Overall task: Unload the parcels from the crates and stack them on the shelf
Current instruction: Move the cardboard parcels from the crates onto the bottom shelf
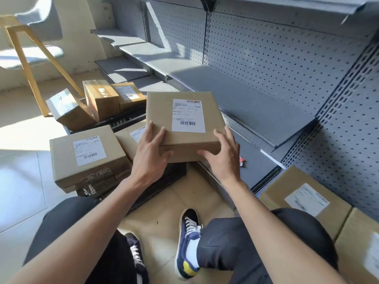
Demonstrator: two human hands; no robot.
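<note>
Our legs: we crouch on the tile floor, dark trousers, a navy shoe (188, 242) planted between our forearms.
Our arms: both bare forearms reach forward and slightly inward, wrists level.
Left hand (150, 154): we hold the near left corner of the parcel (184, 119), fingers spread flat over its top, thumb pressed on the front face.
Right hand (222, 156): we clasp the near right corner, fingers curved over the top edge, thumb on the front face.
Parcel: a flat brown box with a white label, held level in the air between our hands, above the black crate (164, 177) and just in front of the grey shelf (256, 107).
Boxes at right: two labelled boxes (303, 197) sit on the lowest shelf beside our right knee.
Boxes at left: a labelled box (86, 156) lies on the crate stack; more boxes (102, 101) rest farther back.
Far left: a wooden frame (26, 64) leans by the wall.
</note>
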